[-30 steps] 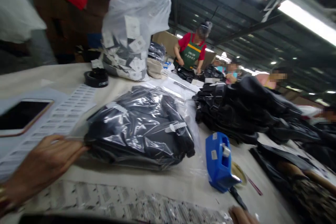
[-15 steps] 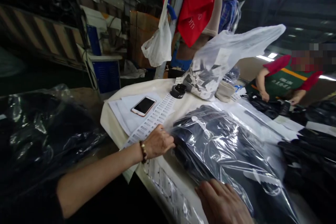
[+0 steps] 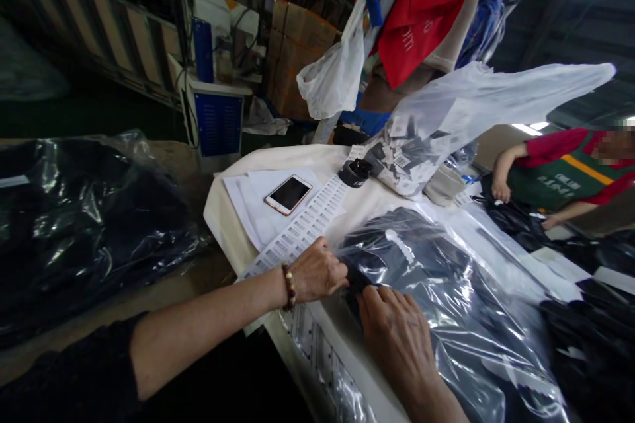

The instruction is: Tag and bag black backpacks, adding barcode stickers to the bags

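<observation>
A cream cloth-covered table [image 3: 292, 153], its top smooth and its near edge slanting, runs from the centre of the frame to the lower right. On it, at lower right, lies a bulky, rounded dark bundle [image 3: 446, 291] in clear, glossy, wrinkled plastic; its far end runs toward the frame's edge. Another dark, plastic-wrapped package [image 3: 89, 225] fills the left side, cut off there. At upper right, a cloudy white bag [image 3: 436, 125] bulges with paper tags, mostly unreadable. Beyond it, a co-worker [image 3: 570, 172] in red sleeves and green apron is cut off by the right edge.

The person's left arm reaches in from the lower left, its left hand [image 3: 322, 271] closed on the bundle's near left corner, thumb hidden. The right hand [image 3: 399, 337] comes from the bottom, knuckles up, fingers bent over the same end; whether they grip or press cannot be told. Near centre are a flat sheet of printed labels [image 3: 302, 225], a dark-screened phone [image 3: 289, 194], a round black roll [image 3: 354, 173] and, on the left wrist, a beaded bracelet [image 3: 288, 285].
</observation>
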The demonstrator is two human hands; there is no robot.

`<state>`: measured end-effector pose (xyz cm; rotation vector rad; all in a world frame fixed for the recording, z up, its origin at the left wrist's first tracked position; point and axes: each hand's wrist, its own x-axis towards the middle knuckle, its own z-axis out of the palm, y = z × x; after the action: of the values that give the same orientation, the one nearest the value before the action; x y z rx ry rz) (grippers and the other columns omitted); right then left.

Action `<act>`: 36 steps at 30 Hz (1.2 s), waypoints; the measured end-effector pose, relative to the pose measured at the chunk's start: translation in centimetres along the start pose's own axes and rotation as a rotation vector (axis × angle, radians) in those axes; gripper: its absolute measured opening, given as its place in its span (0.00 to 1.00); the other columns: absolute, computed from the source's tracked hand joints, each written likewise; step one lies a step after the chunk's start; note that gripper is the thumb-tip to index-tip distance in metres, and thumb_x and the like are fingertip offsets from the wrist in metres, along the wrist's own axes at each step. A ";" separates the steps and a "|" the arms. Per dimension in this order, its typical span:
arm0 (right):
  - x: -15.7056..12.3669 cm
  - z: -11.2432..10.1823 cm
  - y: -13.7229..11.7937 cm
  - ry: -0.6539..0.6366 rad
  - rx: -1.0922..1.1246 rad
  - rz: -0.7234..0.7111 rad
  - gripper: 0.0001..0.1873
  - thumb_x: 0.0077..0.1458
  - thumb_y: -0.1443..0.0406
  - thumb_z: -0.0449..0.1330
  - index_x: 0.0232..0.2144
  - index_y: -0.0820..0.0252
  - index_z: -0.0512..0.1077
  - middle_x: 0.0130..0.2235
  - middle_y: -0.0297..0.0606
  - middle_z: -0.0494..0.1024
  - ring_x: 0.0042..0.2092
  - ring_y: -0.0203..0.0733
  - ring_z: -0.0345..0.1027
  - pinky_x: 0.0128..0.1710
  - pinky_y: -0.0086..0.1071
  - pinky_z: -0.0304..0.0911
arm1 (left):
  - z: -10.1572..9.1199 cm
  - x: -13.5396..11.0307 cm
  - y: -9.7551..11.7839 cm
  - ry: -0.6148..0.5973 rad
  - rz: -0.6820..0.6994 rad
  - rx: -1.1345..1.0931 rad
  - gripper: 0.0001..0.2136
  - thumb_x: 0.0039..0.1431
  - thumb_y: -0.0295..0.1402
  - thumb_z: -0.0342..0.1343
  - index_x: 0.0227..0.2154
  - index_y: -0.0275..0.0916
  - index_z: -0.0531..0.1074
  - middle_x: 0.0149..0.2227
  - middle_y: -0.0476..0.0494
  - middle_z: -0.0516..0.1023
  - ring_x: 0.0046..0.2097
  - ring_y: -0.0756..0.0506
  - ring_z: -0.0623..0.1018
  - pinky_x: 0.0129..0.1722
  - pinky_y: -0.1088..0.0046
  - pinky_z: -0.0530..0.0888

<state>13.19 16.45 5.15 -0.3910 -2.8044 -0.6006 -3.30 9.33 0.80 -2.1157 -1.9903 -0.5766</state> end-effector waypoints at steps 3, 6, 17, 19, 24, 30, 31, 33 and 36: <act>0.1 0.6 0.0 0.005 -0.006 0.051 0.14 0.58 0.66 0.52 0.20 0.56 0.63 0.21 0.34 0.70 0.25 0.40 0.65 0.29 0.34 0.46 | -0.1 -0.1 0.0 0.009 0.009 -0.023 0.13 0.59 0.37 0.51 0.22 0.36 0.68 0.22 0.47 0.76 0.25 0.47 0.73 0.38 0.64 0.61; 0.0 1.0 0.0 -0.010 -0.002 0.106 0.14 0.58 0.62 0.52 0.21 0.56 0.64 0.21 0.33 0.71 0.25 0.40 0.67 0.29 0.33 0.48 | -0.1 -0.3 0.0 0.024 0.026 -0.038 0.16 0.62 0.37 0.46 0.22 0.36 0.68 0.22 0.47 0.76 0.26 0.47 0.73 0.39 0.63 0.60; 0.2 0.3 -0.2 -0.072 0.059 0.178 0.11 0.56 0.64 0.53 0.21 0.56 0.65 0.22 0.33 0.73 0.25 0.39 0.69 0.27 0.32 0.50 | 0.6 -0.1 -0.6 0.037 0.033 -0.040 0.14 0.58 0.39 0.54 0.22 0.36 0.67 0.22 0.48 0.76 0.26 0.49 0.73 0.39 0.65 0.60; 0.1 -0.1 0.2 -0.156 0.149 0.245 0.09 0.55 0.66 0.53 0.23 0.56 0.66 0.22 0.32 0.73 0.24 0.39 0.69 0.24 0.30 0.49 | 0.6 -0.1 -0.4 0.040 0.028 -0.037 0.13 0.57 0.37 0.54 0.22 0.36 0.67 0.22 0.47 0.76 0.26 0.48 0.73 0.39 0.65 0.60; 0.1 -0.9 0.8 -0.317 0.373 0.465 0.07 0.54 0.66 0.52 0.28 0.57 0.69 0.23 0.33 0.75 0.25 0.39 0.70 0.24 0.28 0.50 | 0.6 0.1 -0.1 0.049 0.018 -0.039 0.13 0.59 0.36 0.52 0.21 0.36 0.67 0.21 0.47 0.75 0.26 0.48 0.72 0.39 0.65 0.61; 0.6 -1.0 0.8 -0.306 0.368 0.589 0.08 0.54 0.66 0.54 0.37 0.62 0.65 0.23 0.37 0.76 0.28 0.44 0.72 0.24 0.29 0.52 | 0.7 -0.1 -0.2 0.067 0.000 -0.041 0.13 0.58 0.35 0.53 0.20 0.37 0.67 0.21 0.48 0.75 0.25 0.48 0.72 0.40 0.64 0.61; 0.7 -1.0 0.8 -0.308 0.352 0.590 0.08 0.54 0.66 0.55 0.38 0.62 0.64 0.24 0.37 0.76 0.28 0.44 0.72 0.24 0.29 0.52 | 0.7 -0.1 -0.2 0.076 0.002 -0.042 0.12 0.58 0.35 0.53 0.21 0.37 0.67 0.21 0.49 0.75 0.25 0.48 0.72 0.41 0.63 0.61; 0.8 -1.0 1.2 -0.306 0.306 0.586 0.06 0.54 0.65 0.56 0.35 0.60 0.65 0.24 0.37 0.76 0.29 0.45 0.72 0.24 0.30 0.50 | 0.6 -0.2 -0.2 0.100 0.012 -0.043 0.13 0.59 0.34 0.52 0.21 0.37 0.66 0.20 0.50 0.74 0.25 0.48 0.72 0.42 0.63 0.60; 0.8 -0.7 2.2 -0.259 0.253 0.625 0.07 0.52 0.61 0.58 0.30 0.59 0.66 0.24 0.39 0.77 0.28 0.48 0.72 0.24 0.30 0.47 | 0.4 -0.2 -0.2 0.137 0.049 -0.040 0.14 0.62 0.32 0.47 0.20 0.37 0.66 0.19 0.52 0.73 0.23 0.49 0.71 0.41 0.63 0.61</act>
<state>13.21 18.26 6.77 -1.2919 -2.7018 -0.0564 -3.48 9.34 0.35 -2.0799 -1.8636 -0.7374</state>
